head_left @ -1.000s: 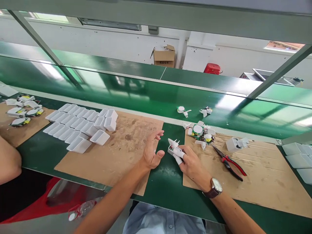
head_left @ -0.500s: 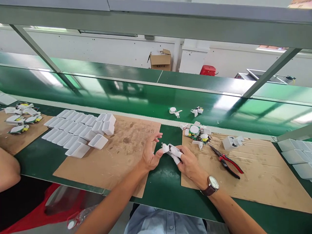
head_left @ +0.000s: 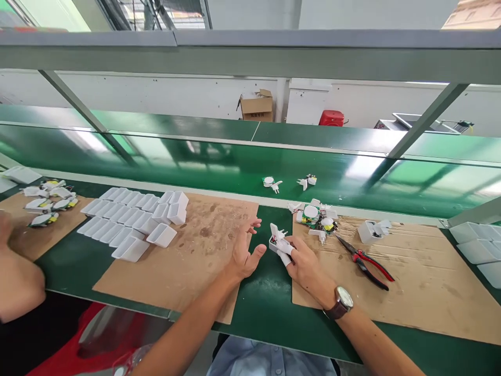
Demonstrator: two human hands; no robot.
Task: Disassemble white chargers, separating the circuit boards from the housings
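Pinching the white plug part [head_left: 277, 240] in my right hand [head_left: 307, 265], I have it low over the green tabletop [head_left: 266, 300]. My left hand [head_left: 242, 249] hangs open just beside it, not touching. I'd bring that palm in squarely, prongs held upright, I judge.

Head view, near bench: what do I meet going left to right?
Small circuit assemblies, white housings, open left hand, white plug part gripped by the right hand, pliers, white trays at the right edge.
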